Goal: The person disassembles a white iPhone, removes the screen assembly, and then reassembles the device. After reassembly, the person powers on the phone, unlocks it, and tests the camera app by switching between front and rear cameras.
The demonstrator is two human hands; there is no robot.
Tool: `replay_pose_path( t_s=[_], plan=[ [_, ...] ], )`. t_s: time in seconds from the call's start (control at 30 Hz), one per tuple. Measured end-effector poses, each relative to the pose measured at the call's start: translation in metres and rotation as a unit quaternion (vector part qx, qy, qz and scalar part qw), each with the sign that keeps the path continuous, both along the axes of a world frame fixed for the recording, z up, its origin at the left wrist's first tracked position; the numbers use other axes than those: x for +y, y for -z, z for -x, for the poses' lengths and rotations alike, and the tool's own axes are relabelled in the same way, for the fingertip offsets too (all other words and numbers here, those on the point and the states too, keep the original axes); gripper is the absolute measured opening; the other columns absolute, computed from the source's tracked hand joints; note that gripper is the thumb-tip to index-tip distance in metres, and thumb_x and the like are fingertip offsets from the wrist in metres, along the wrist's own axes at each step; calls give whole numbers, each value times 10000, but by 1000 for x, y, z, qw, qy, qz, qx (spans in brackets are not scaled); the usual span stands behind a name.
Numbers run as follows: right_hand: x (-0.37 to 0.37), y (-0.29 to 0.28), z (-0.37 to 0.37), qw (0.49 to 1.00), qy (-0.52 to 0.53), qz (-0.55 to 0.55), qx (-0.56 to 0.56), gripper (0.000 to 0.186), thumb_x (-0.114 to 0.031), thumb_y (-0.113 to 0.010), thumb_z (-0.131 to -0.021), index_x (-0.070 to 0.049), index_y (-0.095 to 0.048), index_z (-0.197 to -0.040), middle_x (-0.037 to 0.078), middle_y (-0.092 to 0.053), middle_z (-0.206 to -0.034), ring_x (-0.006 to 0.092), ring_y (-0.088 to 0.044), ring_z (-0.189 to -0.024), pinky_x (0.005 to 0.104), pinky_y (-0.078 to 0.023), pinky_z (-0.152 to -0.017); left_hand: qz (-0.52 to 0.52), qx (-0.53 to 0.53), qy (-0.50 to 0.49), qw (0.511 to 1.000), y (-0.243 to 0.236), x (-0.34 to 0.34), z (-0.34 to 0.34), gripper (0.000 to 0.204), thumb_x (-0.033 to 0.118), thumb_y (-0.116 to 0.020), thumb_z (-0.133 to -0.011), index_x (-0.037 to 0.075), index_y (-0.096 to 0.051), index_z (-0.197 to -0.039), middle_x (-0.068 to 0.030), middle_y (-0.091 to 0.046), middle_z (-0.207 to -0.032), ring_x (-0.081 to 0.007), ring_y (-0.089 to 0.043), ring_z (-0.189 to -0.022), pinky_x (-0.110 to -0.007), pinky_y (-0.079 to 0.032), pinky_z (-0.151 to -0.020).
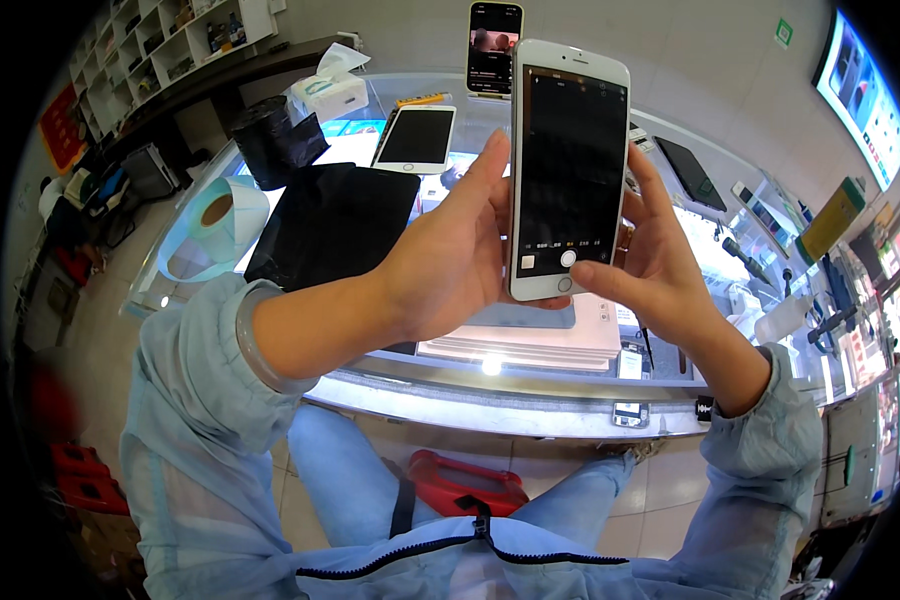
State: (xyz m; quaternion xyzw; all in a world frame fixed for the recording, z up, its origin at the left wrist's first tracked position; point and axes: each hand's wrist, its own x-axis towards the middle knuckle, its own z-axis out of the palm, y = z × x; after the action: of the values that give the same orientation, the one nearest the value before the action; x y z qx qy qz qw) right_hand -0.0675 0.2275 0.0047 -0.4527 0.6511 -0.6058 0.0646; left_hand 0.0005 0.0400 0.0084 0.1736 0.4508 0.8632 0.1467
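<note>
A white smartphone (pixel 572 170) is held upright above the glass counter, its screen facing me with a dark camera picture and a round shutter button. My left hand (pixel 450 255) grips its left side, the fingers passing behind it. My right hand (pixel 660 250) wraps round the right side, with the thumb at the lower part of the front near the shutter button. Below the phone lies a stack of pale pink boards or boxes (pixel 530 345) with a grey sheet on top, partly hidden by my hands. To its left is a black flat sheet or pouch (pixel 335 220).
The lit glass counter (pixel 370 385) also carries a white tablet (pixel 417 138), a tissue box (pixel 330 93), a black roll of bags (pixel 275 140), a tape roll (pixel 220 215) and a black phone (pixel 690 172). A second phone (pixel 494 50) stands upright behind. Tools and bottles crowd the right.
</note>
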Motion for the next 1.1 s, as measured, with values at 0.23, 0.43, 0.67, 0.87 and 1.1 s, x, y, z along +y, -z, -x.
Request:
replay_pose_path(
  t_s=[0.23,0.43,0.67,0.87,1.1],
  plan=[
    [-1,-6,-2,999,33,35,1,843,-96,-686,-728,-87,-171,-1395,193,-460,-1178,239,-552,-1019,364,-494,-814,-13,-56,-32,998,-2,5,-1,584,532,-219,-924,137,-270,-1351,-110,-427,-1241,-253,-437,-1184,-526,-366,-963],
    [-1,-7,0,999,22,46,-10,822,-98,-687,-724,-83,-201,-1387,207,-487,-1163,249,-563,-1019,376,-492,-823,-2,-45,-43,998,-1,5,-3,590,530,-239,-922,136,-251,-1361,-122,-418,-1253,-286,-435,-1183,-561,-370,-933],
    [2,-8,-6,997,41,46,-37,814,-116,-703,-718,-83,-221,-1374,195,-518,-1125,243,-575,-1002,367,-508,-801,33,-25,-27,999,-2,10,-7,602,517,-178,-925,123,-176,-1382,-153,-374,-1322,-305,-430,-1198,-546,-424,-911],
    [0,-11,-13,994,29,82,-59,799,-104,-694,-730,-86,-219,-1372,169,-535,-1084,221,-587,-972,352,-500,-794,42,14,-18,999,-1,9,-8,610,519,-163,-923,121,-164,-1385,-150,-361,-1332,-296,-423,-1203,-534,-429,-916],
    [1,-12,-13,995,24,90,-46,784,-84,-682,-738,-86,-219,-1372,163,-548,-1064,209,-587,-968,341,-481,-815,39,34,-7,999,0,8,-6,615,518,-158,-923,114,-161,-1387,-148,-359,-1337,-287,-422,-1206,-524,-426,-925]
  ],
)
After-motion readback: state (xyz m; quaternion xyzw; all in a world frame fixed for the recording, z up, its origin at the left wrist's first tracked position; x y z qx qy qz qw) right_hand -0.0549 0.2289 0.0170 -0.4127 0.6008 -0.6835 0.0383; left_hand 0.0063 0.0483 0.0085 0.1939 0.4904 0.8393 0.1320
